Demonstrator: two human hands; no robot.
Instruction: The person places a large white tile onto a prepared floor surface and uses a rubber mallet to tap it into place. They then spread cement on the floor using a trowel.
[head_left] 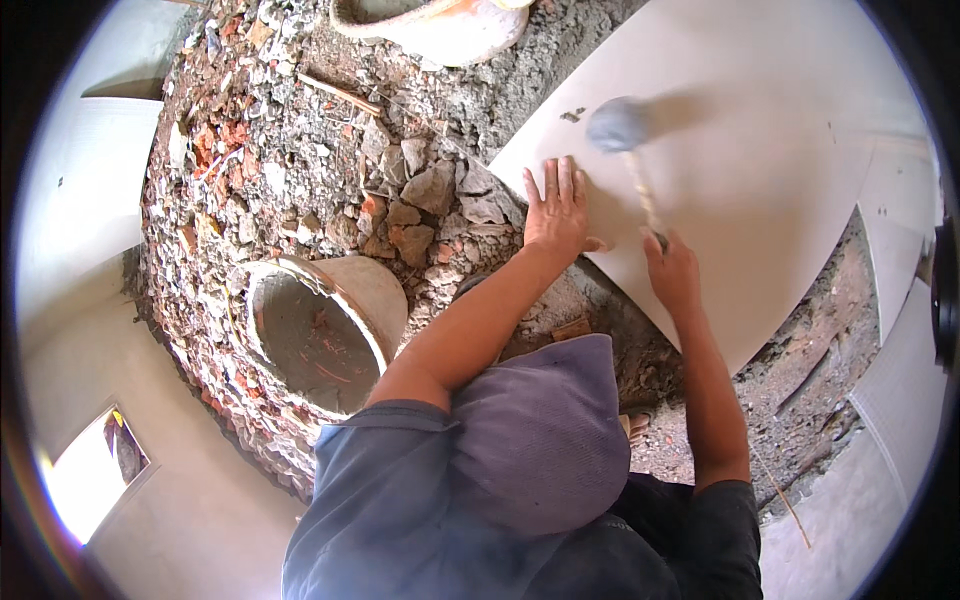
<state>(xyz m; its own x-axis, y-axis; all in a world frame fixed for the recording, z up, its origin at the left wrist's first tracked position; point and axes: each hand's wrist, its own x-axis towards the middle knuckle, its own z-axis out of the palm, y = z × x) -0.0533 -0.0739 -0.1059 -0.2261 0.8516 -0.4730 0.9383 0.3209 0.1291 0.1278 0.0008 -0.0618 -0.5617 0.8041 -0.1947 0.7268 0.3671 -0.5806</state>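
My left hand point(556, 212) lies flat on the corner of a large beige tile point(770, 210), its fingers stretched toward the far side. My right hand point(674, 272) is wrapped around the handle of a mallet point(645, 195). The mallet's round, grey, dusty head is over the tile, beyond my fingertips and to the right of them; whether it touches the surface I cannot tell. A small dark crumb of mortar point(573, 115) is on the tile by the mallet head. Grey mortar point(540, 85) shows along the tile's far left edge.
A bucket point(375, 290) of wet grey mortar stands left of my left arm. Another bucket point(470, 35) is at the far edge. Broken stones point(430, 188) and brick rubble point(235, 140) cover the ground at left. More tiles point(895, 250) are at right. A wall point(190, 450) rises lower left.
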